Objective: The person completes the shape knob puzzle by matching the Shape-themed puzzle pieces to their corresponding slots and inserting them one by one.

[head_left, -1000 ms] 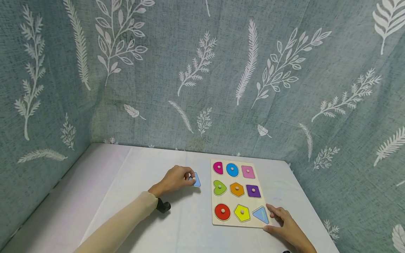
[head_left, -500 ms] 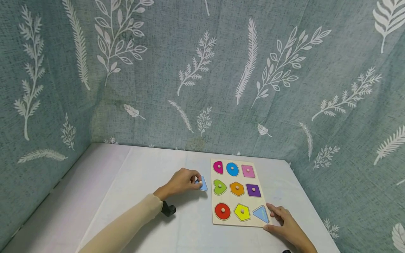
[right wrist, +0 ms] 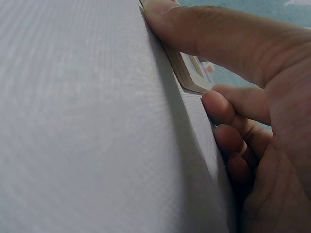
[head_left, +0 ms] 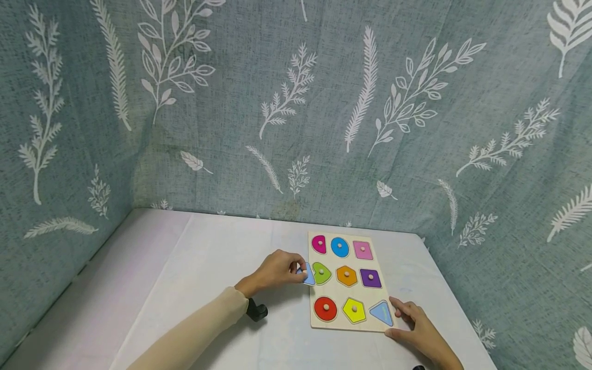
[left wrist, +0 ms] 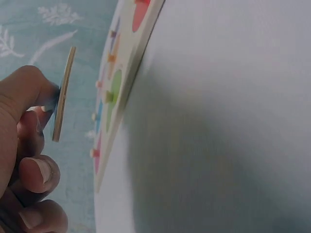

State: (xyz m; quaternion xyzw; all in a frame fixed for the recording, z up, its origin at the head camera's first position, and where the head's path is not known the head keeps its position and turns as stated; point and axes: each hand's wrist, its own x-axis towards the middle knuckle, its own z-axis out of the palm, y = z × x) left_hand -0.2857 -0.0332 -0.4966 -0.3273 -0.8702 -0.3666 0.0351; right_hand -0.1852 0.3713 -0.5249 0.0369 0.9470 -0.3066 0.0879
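My left hand (head_left: 279,268) pinches a blue triangle puzzle piece (head_left: 309,278) by its small knob. The piece is raised over the left edge of the wooden peg puzzle board (head_left: 339,293), overlapping the green heart piece (head_left: 320,274) in the head view. In the left wrist view the triangle piece (left wrist: 64,97) stands edge-on, apart from the board. My right hand (head_left: 418,331) holds the board's near right corner, thumb at the near edge and fingers along the right side. Beside it lies the blue triangular recess (head_left: 381,312), with no knob in it.
Knobbed pieces fill the other recesses, among them a red circle (head_left: 325,309), a yellow pentagon (head_left: 354,311) and a purple square (head_left: 370,279). The board lies on a white-covered table (head_left: 194,246), with a leaf-patterned curtain (head_left: 324,128) behind and at both sides.
My left hand has carried the blue triangle piece rightward and slightly nearer, from over the tablecloth to over the board's left edge. My right hand has stayed at the corner.
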